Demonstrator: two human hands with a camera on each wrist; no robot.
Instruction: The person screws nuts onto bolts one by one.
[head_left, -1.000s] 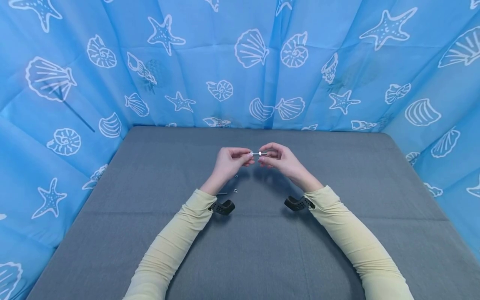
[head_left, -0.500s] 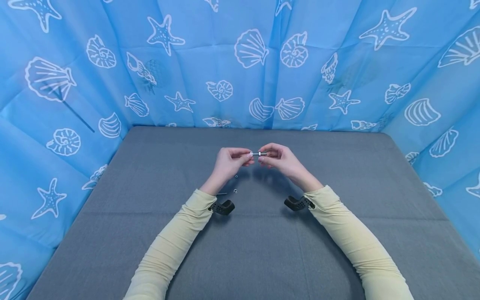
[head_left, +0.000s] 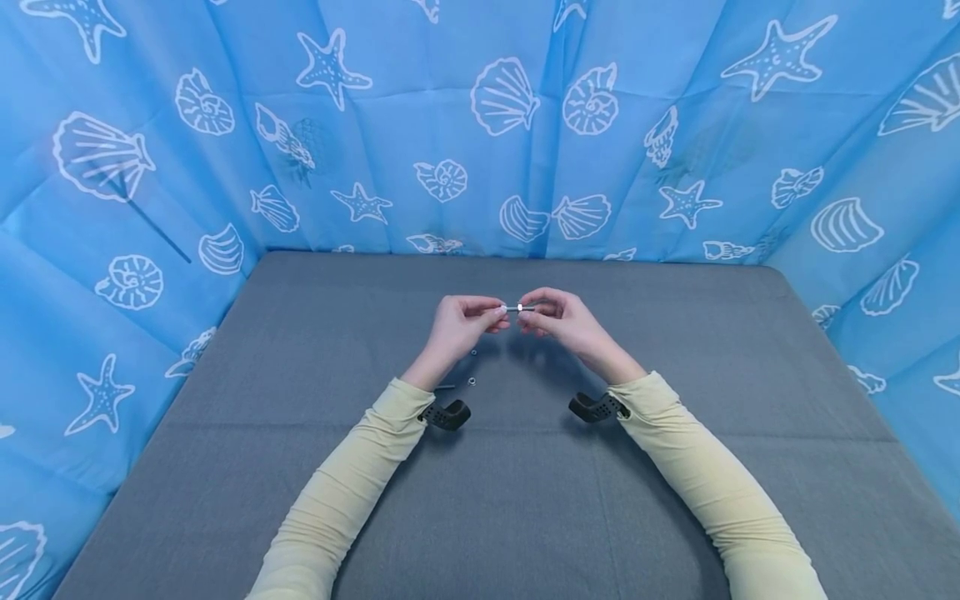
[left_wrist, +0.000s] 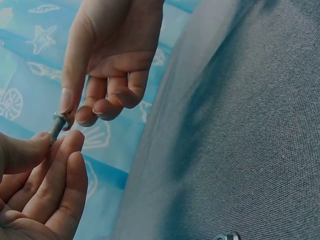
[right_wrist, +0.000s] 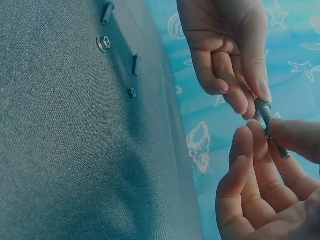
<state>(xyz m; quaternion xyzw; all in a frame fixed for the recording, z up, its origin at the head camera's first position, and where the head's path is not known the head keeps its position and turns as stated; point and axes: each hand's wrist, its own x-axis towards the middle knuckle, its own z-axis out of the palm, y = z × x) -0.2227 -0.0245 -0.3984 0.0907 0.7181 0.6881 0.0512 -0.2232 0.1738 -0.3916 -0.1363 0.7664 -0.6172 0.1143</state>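
A silver bolt (head_left: 512,309) is held level between the two hands, above the far half of the table. My left hand (head_left: 467,321) pinches it at the head end between thumb and fingers; the bolt head (right_wrist: 262,106) shows in the right wrist view. A nut (head_left: 520,307) sits around the bolt's shank. My right hand (head_left: 561,318) pinches this nut with thumb and index finger, its other fingers loosely bent. Past the nut, the bolt's threaded end (right_wrist: 285,154) sticks out toward the right palm. Fingertips partly cover the nut in both wrist views.
On the grey cloth-covered table (head_left: 525,500) lie a flanged nut (right_wrist: 103,44), a smaller nut (right_wrist: 131,93) and two loose bolts, one thicker bolt (right_wrist: 107,13) and one thinner bolt (right_wrist: 136,65). A blue shell-print curtain (head_left: 465,125) surrounds the table's back and sides.
Both hands stay almost in place around the bolt. The right thumb and index finger shift slightly at the nut. The loose parts on the table have not moved.
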